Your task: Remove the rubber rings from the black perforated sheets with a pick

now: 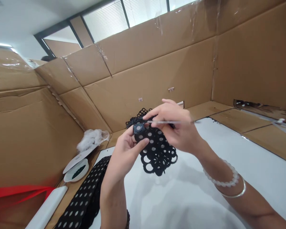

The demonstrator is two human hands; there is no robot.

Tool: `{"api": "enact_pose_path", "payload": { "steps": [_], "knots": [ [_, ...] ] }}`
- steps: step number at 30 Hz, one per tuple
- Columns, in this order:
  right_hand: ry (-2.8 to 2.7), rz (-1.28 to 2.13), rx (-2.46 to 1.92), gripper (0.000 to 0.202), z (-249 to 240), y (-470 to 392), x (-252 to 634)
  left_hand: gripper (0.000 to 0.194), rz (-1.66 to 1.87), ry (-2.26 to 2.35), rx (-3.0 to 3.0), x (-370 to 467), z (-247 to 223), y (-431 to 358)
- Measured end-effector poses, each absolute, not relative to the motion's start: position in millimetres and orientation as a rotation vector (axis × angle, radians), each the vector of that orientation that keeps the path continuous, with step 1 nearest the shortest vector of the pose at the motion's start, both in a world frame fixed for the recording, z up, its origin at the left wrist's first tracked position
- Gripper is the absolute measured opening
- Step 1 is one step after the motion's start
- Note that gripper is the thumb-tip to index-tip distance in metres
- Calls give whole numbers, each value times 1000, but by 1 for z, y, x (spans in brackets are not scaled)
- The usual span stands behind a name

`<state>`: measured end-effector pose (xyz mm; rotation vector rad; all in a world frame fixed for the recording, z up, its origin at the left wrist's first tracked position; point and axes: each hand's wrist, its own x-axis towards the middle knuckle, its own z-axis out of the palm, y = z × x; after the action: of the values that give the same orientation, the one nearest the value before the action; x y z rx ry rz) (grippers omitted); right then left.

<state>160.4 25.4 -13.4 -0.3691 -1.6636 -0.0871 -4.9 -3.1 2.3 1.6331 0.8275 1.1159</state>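
Note:
My left hand (127,151) pinches a black openwork lace piece (154,140) dotted with round holes. Its lower end, with larger looped rings, hangs above the white board (193,178). Over the left index fingertip sits a dark, rounded square patch (138,128) with a pale round centre; whether it is part of the lace I cannot tell. My right hand (175,127) is closed around a thin, stick-like tool (166,121), blurred, its kind unclear. The tool lies nearly level, its left end close to the lace at the left fingertips. The right fingers partly cover the lace behind them.
A black dotted fabric strip (83,194) lies left of my left forearm. Beyond it stand a white bowl (84,170) with dark green bits, a white disc (78,159) and white fluff in clear plastic (91,140). Cardboard walls (152,70) enclose the board.

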Motion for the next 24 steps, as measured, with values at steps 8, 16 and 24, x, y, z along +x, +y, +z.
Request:
{"api": "enact_pose_path", "payload": {
  "steps": [8, 16, 24],
  "knots": [
    [-1698, -316, -329, 20, -21, 24, 141, 26, 1211, 752, 1623, -4, 3, -4],
    [-1663, -428, -378, 20, -25, 28, 137, 31, 1179, 778, 1741, -5, 2, -4],
    [-1527, -632, -391, 25, -32, 38, 122, 21, 1209, 929, 1994, -1, -4, -10]
  ]
}}
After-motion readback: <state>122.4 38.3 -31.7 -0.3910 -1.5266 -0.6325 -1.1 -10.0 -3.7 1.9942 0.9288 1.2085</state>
